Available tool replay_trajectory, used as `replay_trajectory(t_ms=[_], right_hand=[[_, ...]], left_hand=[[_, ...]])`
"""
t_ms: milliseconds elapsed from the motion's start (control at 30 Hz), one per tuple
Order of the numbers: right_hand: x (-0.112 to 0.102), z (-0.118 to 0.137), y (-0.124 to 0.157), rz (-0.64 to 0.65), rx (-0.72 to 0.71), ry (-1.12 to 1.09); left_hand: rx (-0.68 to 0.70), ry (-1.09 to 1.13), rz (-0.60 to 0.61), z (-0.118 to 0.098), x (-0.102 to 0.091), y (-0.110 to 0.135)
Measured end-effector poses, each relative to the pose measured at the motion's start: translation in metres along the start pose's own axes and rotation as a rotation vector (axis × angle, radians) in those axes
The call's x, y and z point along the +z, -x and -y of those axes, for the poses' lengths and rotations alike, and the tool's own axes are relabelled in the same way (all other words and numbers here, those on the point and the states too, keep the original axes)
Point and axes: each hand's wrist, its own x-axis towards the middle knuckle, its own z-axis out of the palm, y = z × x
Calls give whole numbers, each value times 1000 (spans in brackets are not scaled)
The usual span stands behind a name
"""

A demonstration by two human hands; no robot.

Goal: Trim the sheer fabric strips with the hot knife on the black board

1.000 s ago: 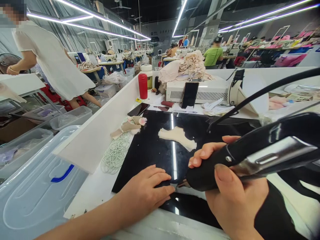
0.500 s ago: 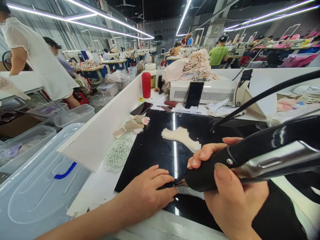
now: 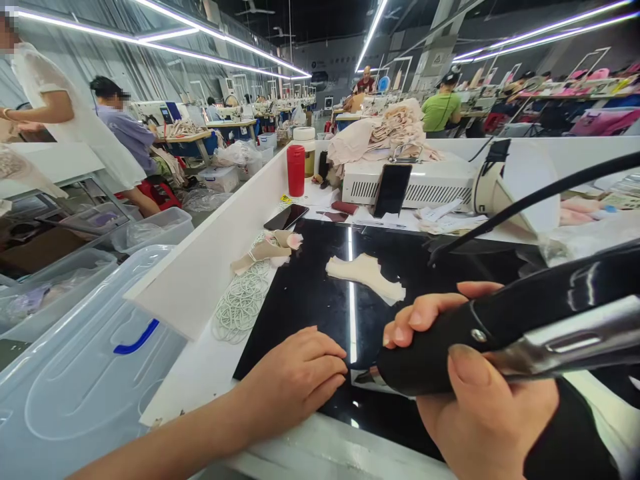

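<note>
My right hand (image 3: 480,393) is wrapped around a black handheld tool (image 3: 430,340) with a long silver lever and a narrow metal tip pointing left. Just under that tip, a thin pale piece (image 3: 357,381) lies on the glossy black board (image 3: 300,293); the tool covers most of it. My left hand (image 3: 300,373) rests on the board's near edge, fingers bent and close together, their tips a short way left of the tool tip. Whatever they may hold is hidden. Beyond both hands lies a small stack of cream fabric pieces (image 3: 367,275).
Pale green elastic loops (image 3: 243,303) and a beige fabric bundle (image 3: 267,250) lie left of the board. Behind are a phone (image 3: 393,190), a red bottle (image 3: 295,170) and a white vented box (image 3: 425,187) under piled fabric. A black cable (image 3: 540,193) arches at right. Co-workers sit farther off.
The tool and my right hand have shifted slightly right, opening a small gap between the tip and my left fingertips. My left fingers have drawn closer together. The standing person's arm at left has come up.
</note>
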Motion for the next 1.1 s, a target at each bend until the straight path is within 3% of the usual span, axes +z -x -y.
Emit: replay_trajectory(t_ms=[367,467,733,900,1100], right_hand=[[2,4,-1,-15,11,21],[-3,13,-10,-97,-9,52],[-21,29,-28,-263,-15,107],[-24,20,-25,-226,-48,137],[-25,13,-20,-190,-46,143]], left_hand=[[72,-70,39,5,4,2],[84,-56,63,4,3,3],[123,113,227,20,-2,-31],[62,254,404,23,0,-53],[43,262,502,22,5,-58]])
